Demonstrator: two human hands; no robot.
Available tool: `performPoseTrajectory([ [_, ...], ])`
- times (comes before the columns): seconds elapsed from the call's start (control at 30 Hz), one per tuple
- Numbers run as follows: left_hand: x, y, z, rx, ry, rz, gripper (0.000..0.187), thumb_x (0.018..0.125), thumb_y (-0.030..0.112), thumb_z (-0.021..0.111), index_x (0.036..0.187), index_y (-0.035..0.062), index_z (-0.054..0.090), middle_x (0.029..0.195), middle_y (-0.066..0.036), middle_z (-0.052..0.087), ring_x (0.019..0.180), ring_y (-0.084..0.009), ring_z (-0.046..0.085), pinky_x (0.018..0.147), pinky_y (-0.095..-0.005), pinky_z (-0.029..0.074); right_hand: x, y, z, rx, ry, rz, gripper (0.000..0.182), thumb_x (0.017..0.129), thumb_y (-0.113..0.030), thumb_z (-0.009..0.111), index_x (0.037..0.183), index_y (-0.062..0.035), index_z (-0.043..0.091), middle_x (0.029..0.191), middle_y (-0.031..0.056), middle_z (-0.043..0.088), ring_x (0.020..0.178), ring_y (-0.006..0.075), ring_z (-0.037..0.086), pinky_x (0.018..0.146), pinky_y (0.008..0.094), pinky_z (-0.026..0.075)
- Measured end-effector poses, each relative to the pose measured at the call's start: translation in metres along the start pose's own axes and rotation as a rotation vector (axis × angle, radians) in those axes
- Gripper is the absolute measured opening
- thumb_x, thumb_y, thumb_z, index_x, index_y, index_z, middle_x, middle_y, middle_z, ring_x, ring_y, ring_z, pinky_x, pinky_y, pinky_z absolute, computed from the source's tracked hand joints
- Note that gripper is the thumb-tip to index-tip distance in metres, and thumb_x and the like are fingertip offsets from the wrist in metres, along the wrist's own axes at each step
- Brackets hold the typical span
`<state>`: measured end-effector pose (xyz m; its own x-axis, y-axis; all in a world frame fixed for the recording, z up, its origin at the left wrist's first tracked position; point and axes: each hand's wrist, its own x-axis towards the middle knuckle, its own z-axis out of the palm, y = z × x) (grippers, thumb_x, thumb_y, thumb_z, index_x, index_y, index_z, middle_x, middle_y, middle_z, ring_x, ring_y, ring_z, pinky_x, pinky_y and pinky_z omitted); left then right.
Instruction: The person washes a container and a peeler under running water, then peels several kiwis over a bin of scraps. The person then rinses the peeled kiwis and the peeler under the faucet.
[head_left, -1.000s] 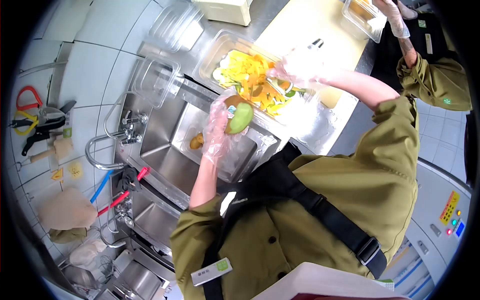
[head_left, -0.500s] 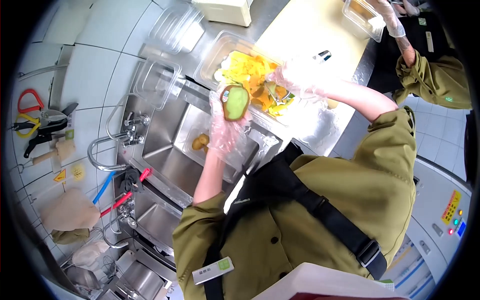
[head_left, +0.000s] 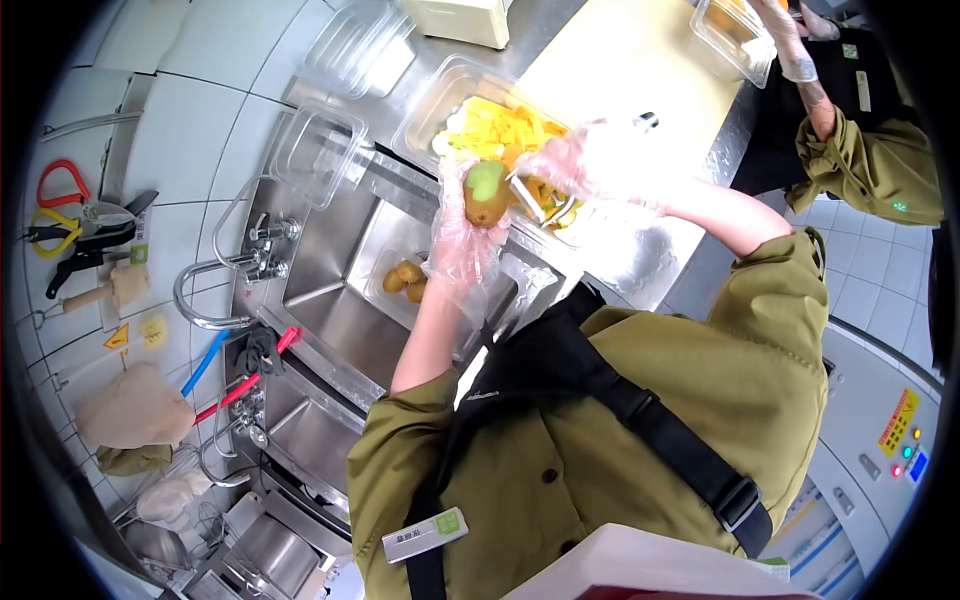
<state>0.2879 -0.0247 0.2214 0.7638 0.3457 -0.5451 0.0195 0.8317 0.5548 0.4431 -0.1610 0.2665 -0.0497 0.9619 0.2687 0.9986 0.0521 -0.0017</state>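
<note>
A partly peeled kiwi (head_left: 487,197), green on top and brown below, is held in my left hand (head_left: 462,225), which wears a clear plastic glove. My right hand (head_left: 585,165), also gloved and washed out by glare, grips a peeler (head_left: 527,198) close to the kiwi's right side. Both hands are over the near edge of a clear container (head_left: 425,110) of orange and yellow peelings (head_left: 497,128). Several brown kiwis (head_left: 404,278) lie in a clear tub in the sink, left of my left forearm.
Empty clear containers (head_left: 318,150) stand beyond the sink (head_left: 335,270) and its faucet (head_left: 200,290). A pale cutting board (head_left: 590,60) lies past the peelings. At the upper right, a co-worker's gloved hand (head_left: 795,60) is beside another clear container (head_left: 735,38).
The kiwi has turned in my left hand and shows more brown skin. My left hand has shifted slightly right, and the peeler has moved left to the kiwi.
</note>
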Motion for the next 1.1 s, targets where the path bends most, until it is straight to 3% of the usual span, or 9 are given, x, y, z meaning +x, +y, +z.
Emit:
performPoseTrajectory([
  [0.17, 0.003, -0.02, -0.011, 0.057, -0.032, 0.094, 0.048, 0.089, 0.041, 0.048, 0.125, 0.0113, 0.04, 0.119, -0.006, 0.048, 0.109, -0.0191, 0.049, 0.092, -0.0348, 0.044, 0.005, 0.001, 0.007, -0.024, 0.062, -0.068, 0.013, 0.088, -0.02, 0.047, 0.09, -0.0136, 0.058, 0.062, 0.0042, 0.046, 0.048, 0.0185, 0.049, 0.046, 0.03, 0.039],
  [0.3, -0.004, -0.021, -0.009, 0.161, -0.159, 0.201, 0.046, 0.089, 0.035, 0.049, 0.127, 0.0102, 0.038, 0.121, -0.006, 0.047, 0.109, -0.0207, 0.049, 0.094, -0.0365, 0.043, 0.009, 0.001, 0.003, 0.288, 0.124, -0.024, 0.015, 0.089, -0.021, 0.046, 0.091, -0.0133, 0.058, 0.065, 0.0032, 0.051, 0.05, 0.0186, 0.051, 0.048, 0.0301, 0.04],
  [0.33, -0.007, -0.021, -0.009, 0.141, -0.112, 0.177, 0.044, 0.088, 0.037, 0.052, 0.123, 0.0128, 0.039, 0.115, -0.001, 0.048, 0.1, -0.013, 0.051, 0.073, -0.0282, 0.048, 0.012, 0.0, -0.01, 0.293, 0.131, -0.045, 0.016, 0.09, -0.022, 0.046, 0.092, -0.0127, 0.058, 0.067, 0.0035, 0.053, 0.051, 0.019, 0.051, 0.048, 0.0305, 0.041],
  [0.43, -0.03, -0.008, -0.022, -0.008, -0.221, 0.125, 0.049, 0.085, 0.04, 0.056, 0.123, 0.0134, 0.04, 0.115, -0.001, 0.049, 0.097, -0.0126, 0.053, 0.068, -0.0254, 0.047, -0.034, 0.043, 0.066, 0.593, 0.087, 0.086, 0.018, 0.091, -0.023, 0.045, 0.096, -0.0108, 0.058, 0.07, 0.0057, 0.056, 0.054, 0.0197, 0.053, 0.05, 0.0317, 0.042],
  [0.57, -0.023, -0.001, -0.025, 0.297, -0.161, 0.068, 0.053, 0.08, 0.045, 0.06, 0.121, 0.0153, 0.042, 0.112, -0.001, 0.05, 0.094, -0.0148, 0.054, 0.065, -0.0264, 0.048, -0.001, 0.02, 0.011, 0.462, -0.434, 0.562, 0.022, 0.091, -0.025, 0.045, 0.096, -0.0075, 0.058, 0.074, 0.0095, 0.057, 0.058, 0.022, 0.056, 0.053, 0.0346, 0.044],
  [0.7, -0.011, -0.008, -0.035, 0.213, -0.237, 0.026, 0.048, 0.081, 0.033, 0.06, 0.121, 0.0143, 0.042, 0.112, -0.004, 0.051, 0.094, -0.0151, 0.054, 0.069, -0.0264, 0.048, -0.001, 0.011, 0.007, 0.266, -0.007, 0.113, 0.026, 0.091, -0.028, 0.045, 0.092, -0.0067, 0.06, 0.069, 0.0116, 0.056, 0.057, 0.0247, 0.055, 0.052, 0.0357, 0.044],
  [0.87, -0.019, -0.004, -0.031, 0.043, -0.295, 0.062, 0.051, 0.083, 0.033, 0.057, 0.126, 0.0114, 0.039, 0.112, -0.004, 0.051, 0.089, -0.0145, 0.054, 0.068, -0.0251, 0.047, -0.036, 0.055, 0.093, 0.251, -0.118, 0.296, 0.033, 0.091, -0.033, 0.045, 0.087, -0.0057, 0.063, 0.063, 0.0141, 0.054, 0.057, 0.0281, 0.054, 0.051, 0.0372, 0.043],
  [0.97, -0.005, -0.018, -0.048, -0.05, -0.239, -0.045, 0.057, 0.084, 0.036, 0.057, 0.13, 0.0109, 0.036, 0.109, -0.005, 0.051, 0.082, -0.0149, 0.052, 0.063, -0.0245, 0.045, -0.019, 0.032, 0.039, 0.491, -0.355, 0.529, 0.032, 0.091, -0.032, 0.045, 0.088, -0.0052, 0.062, 0.061, 0.0133, 0.053, 0.054, 0.0271, 0.052, 0.051, 0.0352, 0.043],
  [1.1, 0.004, -0.021, -0.037, -0.02, -0.308, 0.011, 0.058, 0.084, 0.039, 0.056, 0.128, 0.0084, 0.036, 0.113, -0.007, 0.049, 0.091, -0.0188, 0.052, 0.072, -0.0303, 0.047, -0.023, 0.022, 0.025, 0.427, 0.084, 0.272, 0.023, 0.088, -0.023, 0.049, 0.099, -0.0066, 0.061, 0.066, 0.0108, 0.054, 0.053, 0.0239, 0.051, 0.05, 0.0316, 0.043],
])
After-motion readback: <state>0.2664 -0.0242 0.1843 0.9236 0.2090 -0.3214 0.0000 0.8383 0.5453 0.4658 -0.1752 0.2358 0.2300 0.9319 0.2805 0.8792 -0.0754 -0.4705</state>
